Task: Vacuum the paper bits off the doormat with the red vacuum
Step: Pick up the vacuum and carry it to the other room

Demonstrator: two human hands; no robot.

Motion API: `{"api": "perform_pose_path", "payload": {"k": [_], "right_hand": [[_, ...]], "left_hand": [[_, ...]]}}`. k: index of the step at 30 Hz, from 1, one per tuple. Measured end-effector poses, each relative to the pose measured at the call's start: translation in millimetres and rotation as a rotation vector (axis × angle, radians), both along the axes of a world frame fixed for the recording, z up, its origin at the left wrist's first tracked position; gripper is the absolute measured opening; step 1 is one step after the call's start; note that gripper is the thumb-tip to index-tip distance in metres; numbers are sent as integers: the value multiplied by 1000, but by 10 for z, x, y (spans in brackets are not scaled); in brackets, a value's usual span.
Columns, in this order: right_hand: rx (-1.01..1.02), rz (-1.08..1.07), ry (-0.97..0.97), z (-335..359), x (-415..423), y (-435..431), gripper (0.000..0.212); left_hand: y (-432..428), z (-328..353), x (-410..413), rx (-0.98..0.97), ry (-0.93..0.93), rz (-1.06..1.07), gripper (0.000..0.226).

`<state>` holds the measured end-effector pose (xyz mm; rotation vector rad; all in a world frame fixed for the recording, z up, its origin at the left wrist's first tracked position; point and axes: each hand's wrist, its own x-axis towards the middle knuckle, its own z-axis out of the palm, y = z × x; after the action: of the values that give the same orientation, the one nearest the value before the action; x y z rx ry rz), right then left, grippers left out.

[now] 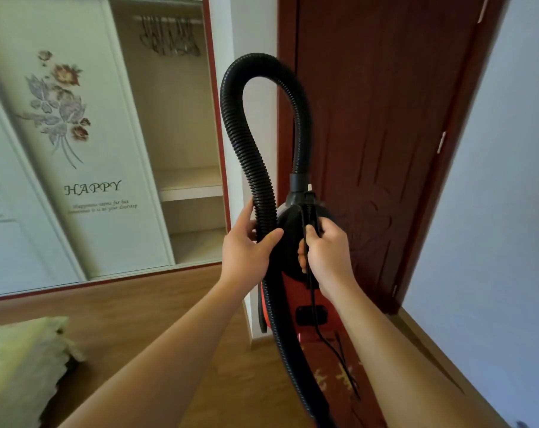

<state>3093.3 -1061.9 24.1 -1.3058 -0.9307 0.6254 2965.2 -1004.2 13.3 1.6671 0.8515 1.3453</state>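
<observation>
The red vacuum [288, 299] hangs in the air in front of me, its black top end up. My right hand [326, 251] grips its black carry handle, with the thin power cord running down past my palm. A black ribbed hose [249, 143] arches up from the top of the vacuum, loops over and comes down on the left. My left hand [249, 245] holds that hose beside the vacuum body, thumb across it. The hose continues down toward the floor. Below the vacuum lies a red patterned doormat [329, 375], partly hidden by my right forearm; paper bits are hard to make out.
A dark red door [385, 118] stands shut just behind the vacuum, with a white wall [493, 211] to its right. At left is a wardrobe with a flower-printed sliding door [76, 149] and open shelves. A pale bed corner [18, 359] sits at lower left on the wood floor.
</observation>
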Motion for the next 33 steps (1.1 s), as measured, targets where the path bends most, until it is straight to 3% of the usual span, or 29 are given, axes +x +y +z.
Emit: {"api": "perform_pose_path", "payload": {"k": [20,33], "right_hand": [[17,258,-27,37,-2834,1028,23],[-25,473,18,-108,-3779,2064,25]], "left_hand": [[656,16,-2962,28,-67,215,65],[1397,-96,-3998,-11,23,428,65]]}}
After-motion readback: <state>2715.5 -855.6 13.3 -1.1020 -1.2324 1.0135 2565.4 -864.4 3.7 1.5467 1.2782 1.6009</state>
